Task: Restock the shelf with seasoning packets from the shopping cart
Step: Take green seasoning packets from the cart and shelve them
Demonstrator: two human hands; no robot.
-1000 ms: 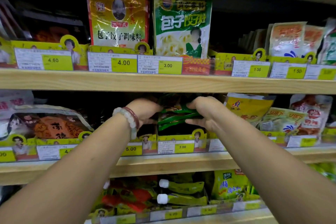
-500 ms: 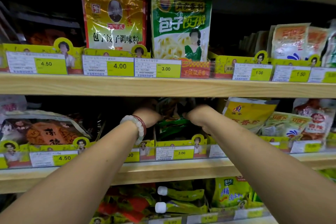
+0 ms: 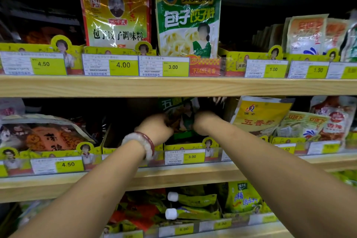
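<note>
Both hands are deep in the middle wooden shelf [image 3: 173, 177]. The dark green glossy seasoning packets [image 3: 181, 116] stand upright between them, long axis vertical, left hand [image 3: 154, 129] and right hand [image 3: 204, 121] gripping a side each, equally near. Top reads 五; the yellow tag [image 3: 191, 156] just below the hands says 3.00.
</note>
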